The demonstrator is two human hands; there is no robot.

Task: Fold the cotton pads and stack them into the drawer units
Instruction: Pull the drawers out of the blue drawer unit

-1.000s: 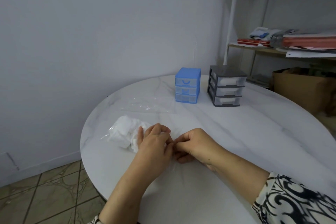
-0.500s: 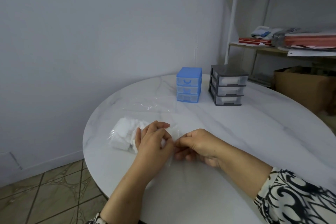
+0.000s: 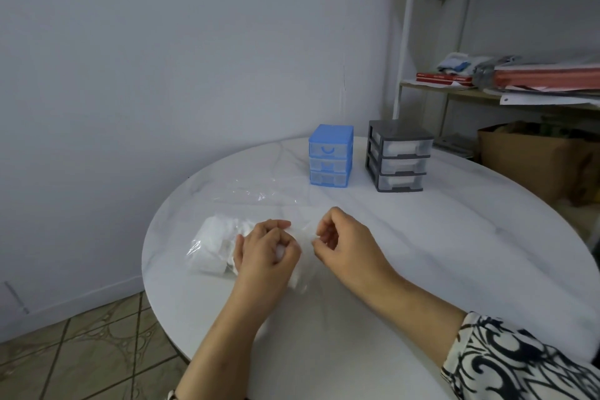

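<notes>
- Blue drawer unit (image 3: 330,156) and grey drawer unit (image 3: 398,156), side by side at table's (image 3: 454,237) far edge; grey drawers show white contents.
- Clear plastic bag (image 3: 211,253) of cotton pads (image 3: 216,234), left of hands.
- Left hand (image 3: 268,250) and right hand (image 3: 344,242), fingers curled, pinching the bag's clear film between them.

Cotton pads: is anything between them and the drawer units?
Yes. The pads lie in a clear bag whose mouth the left hand and right hand pinch. All drawers of the blue unit and grey unit look closed. The table between holds only loose plastic film.
</notes>
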